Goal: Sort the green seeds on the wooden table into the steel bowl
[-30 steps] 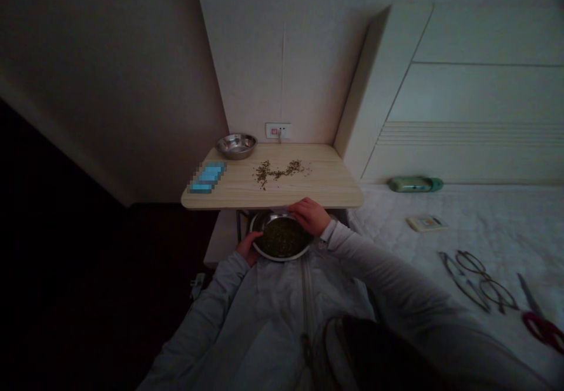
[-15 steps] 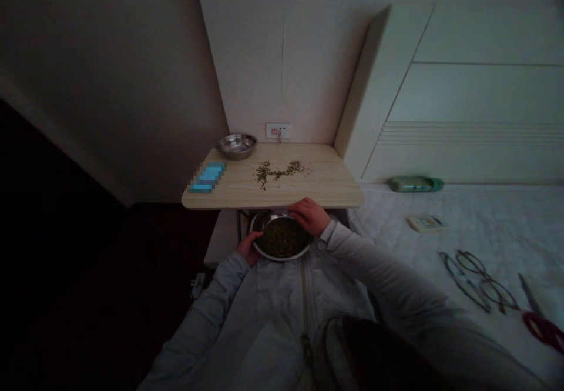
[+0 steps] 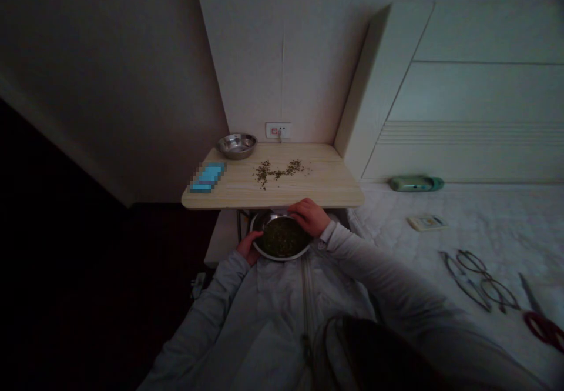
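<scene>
Fingers [image 3: 257,235] of my left hand [image 3: 247,249] held the filled bowl [image 3: 282,258] by its left rim, low centre-frame; whether the right hand [image 3: 312,217], bent over the rim, gripped too, I couldn't tell. I judged a level, steady hold best, lest the greenish bits [image 3: 286,237] inside spill. Around stood a pale wall [image 3: 282,73] up top, the bed [image 3: 388,256] at right, the worktop [image 3: 304,197] mid-frame, a second bowl [image 3: 238,155], scattered bits [image 3: 263,173].

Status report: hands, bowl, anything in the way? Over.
Left hand gripping round silver metal bowl; right hand at its far-right rim. Bowl holds small greenish bits. Possible obstruction: pale wood-grain tabletop just beyond, scattered with brownish bits.
</scene>
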Motion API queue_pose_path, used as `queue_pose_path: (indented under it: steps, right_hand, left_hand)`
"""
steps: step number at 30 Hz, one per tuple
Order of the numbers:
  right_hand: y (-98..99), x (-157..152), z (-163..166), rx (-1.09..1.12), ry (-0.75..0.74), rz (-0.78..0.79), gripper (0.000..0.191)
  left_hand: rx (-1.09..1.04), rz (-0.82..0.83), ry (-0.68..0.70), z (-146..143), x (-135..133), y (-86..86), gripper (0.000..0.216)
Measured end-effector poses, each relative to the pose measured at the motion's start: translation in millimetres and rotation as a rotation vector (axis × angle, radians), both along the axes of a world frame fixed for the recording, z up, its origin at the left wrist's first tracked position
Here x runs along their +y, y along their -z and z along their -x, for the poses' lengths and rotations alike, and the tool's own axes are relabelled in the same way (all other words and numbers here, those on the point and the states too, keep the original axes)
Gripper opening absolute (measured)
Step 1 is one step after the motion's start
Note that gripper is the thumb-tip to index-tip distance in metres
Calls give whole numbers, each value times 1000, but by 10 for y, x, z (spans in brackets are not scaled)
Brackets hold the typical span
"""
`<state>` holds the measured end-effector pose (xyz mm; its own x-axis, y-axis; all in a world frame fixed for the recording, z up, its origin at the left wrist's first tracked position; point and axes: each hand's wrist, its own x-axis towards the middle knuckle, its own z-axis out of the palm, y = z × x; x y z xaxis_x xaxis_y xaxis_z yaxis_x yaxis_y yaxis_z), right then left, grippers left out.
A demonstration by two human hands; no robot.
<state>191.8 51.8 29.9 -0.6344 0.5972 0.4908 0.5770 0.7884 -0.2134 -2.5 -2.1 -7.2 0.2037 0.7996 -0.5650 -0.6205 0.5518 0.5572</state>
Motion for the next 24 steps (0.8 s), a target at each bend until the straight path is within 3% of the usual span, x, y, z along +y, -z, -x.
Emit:
queue_pose_path:
  steps: [24]
  right_hand:
    - [30, -1, 1, 33, -8, 3, 22]
  left_hand:
    - [12, 14, -8, -10, -3, -46, 35]
